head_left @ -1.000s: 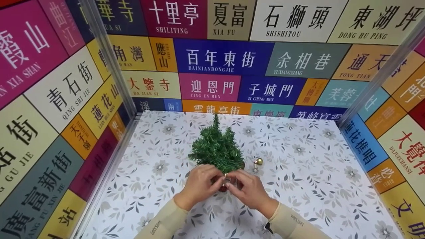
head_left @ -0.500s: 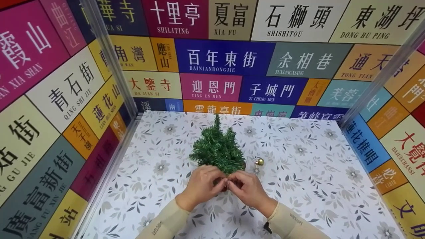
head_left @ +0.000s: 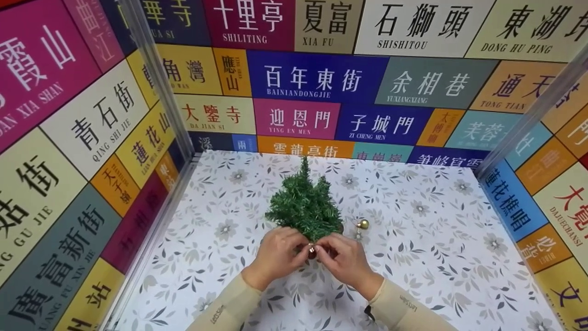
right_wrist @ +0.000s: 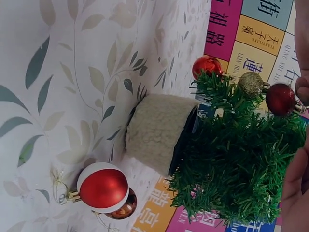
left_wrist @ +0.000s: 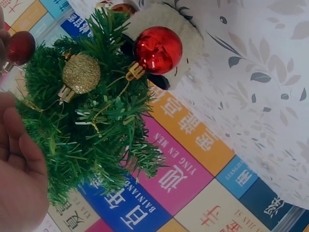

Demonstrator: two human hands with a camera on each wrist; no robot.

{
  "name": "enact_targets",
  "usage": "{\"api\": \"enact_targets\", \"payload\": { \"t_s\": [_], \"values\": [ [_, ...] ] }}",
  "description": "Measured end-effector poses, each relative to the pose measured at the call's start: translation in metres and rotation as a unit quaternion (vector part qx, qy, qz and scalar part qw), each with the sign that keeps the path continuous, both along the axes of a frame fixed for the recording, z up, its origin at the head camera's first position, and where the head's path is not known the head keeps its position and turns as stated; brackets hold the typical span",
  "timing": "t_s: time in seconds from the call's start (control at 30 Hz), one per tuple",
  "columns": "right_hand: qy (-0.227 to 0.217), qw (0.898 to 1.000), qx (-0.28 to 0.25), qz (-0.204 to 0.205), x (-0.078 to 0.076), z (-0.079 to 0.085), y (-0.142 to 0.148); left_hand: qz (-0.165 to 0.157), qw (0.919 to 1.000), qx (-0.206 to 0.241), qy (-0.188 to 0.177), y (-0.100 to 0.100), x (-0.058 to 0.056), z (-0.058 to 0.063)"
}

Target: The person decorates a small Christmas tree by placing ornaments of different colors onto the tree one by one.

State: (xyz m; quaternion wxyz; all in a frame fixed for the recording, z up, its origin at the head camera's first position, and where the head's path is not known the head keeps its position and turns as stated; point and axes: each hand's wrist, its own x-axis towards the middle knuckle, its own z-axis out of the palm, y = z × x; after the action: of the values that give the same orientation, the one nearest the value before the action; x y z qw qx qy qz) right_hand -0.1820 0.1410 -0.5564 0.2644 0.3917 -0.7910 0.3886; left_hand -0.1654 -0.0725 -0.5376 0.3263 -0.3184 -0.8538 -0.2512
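Note:
A small green Christmas tree (head_left: 304,202) stands just beyond both hands. My left hand (head_left: 281,252) and right hand (head_left: 345,258) meet at its near side, thumbs and fingertips pinching at the cap and loop of a dark red bauble (right_wrist: 280,99). In the left wrist view, this glittery bauble (left_wrist: 20,47) hangs by the left fingers. A gold glitter bauble (left_wrist: 81,73) and a shiny red bauble (left_wrist: 158,50) hang from the branches by gold strings. Fingers hide most of the loop.
The tree has a cream fleecy base (right_wrist: 159,133). On the floral-patterned table (head_left: 413,276) lie a red and white bauble (right_wrist: 103,187) and a brownish shiny one (right_wrist: 124,207); a gold bauble (head_left: 363,224) shows right of the tree. Sign-covered walls (head_left: 294,78) enclose the table.
The fingertips shift slightly at the bauble, whose cap shows again between them after being mostly covered half a second ago. Both hands stay close to the tree; the head view moves a little.

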Motion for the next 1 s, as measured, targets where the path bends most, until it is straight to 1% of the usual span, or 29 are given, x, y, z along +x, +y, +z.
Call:
{"api": "enact_targets", "payload": {
  "t_s": [0.2,0.37,0.53,0.73,0.87,1.0],
  "values": [
    [0.048,0.998,-0.004,-0.041,-0.006,0.000,-0.002,0.031,0.9992,-0.002,0.024,0.000,-0.006,0.000],
    [0.071,0.994,-0.003,-0.080,-0.011,0.000,-0.003,0.036,0.9983,0.005,0.046,0.001,-0.009,0.000],
    [0.069,0.993,-0.008,-0.100,-0.015,0.001,-0.004,0.055,0.9962,-0.002,0.067,0.004,-0.013,0.002],
    [0.057,0.993,-0.024,-0.099,-0.017,0.001,-0.003,0.078,0.9927,-0.005,0.092,0.008,-0.015,0.003],
    [0.050,0.993,-0.029,-0.104,-0.017,-0.001,-0.002,0.078,0.9920,-0.005,0.098,0.009,-0.016,0.000],
    [0.039,0.993,-0.030,-0.112,-0.018,-0.003,-0.003,0.078,0.9905,-0.020,0.112,0.008,-0.017,-0.004]
  ]
}}
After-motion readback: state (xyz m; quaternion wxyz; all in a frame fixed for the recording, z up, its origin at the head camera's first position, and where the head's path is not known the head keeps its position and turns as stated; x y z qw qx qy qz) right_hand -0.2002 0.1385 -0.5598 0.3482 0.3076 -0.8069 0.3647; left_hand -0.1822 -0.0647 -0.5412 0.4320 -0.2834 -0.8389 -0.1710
